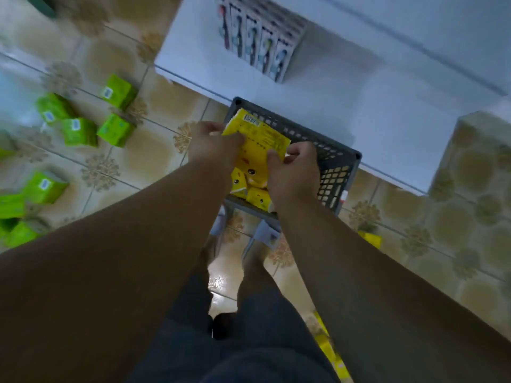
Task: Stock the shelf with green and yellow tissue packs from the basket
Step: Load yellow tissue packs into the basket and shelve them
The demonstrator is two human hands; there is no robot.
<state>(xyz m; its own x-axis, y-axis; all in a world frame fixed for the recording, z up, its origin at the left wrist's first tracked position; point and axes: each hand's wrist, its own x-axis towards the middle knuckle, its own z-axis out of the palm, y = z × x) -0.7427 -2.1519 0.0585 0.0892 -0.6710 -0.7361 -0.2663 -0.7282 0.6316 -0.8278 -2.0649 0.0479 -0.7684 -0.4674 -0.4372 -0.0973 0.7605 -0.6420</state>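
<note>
A grey plastic basket point(337, 167) stands on the tiled floor against the white shelf point(345, 100). Both my hands hold a yellow tissue pack point(260, 134) over the basket. My left hand point(213, 146) grips its left end, and my right hand point(293, 167) pinches its right end. More yellow packs point(255, 196) lie in the basket under my hands. Several green tissue packs point(80, 131) lie scattered on the floor at the left.
A row of boxed toothbrushes point(262, 37) stands on the white shelf. Yellow packs lie on the floor at the right point(372, 239) and near my right leg point(327, 349). A patterned box-like surface point(481, 167) rises at the right. My legs and feet are below the basket.
</note>
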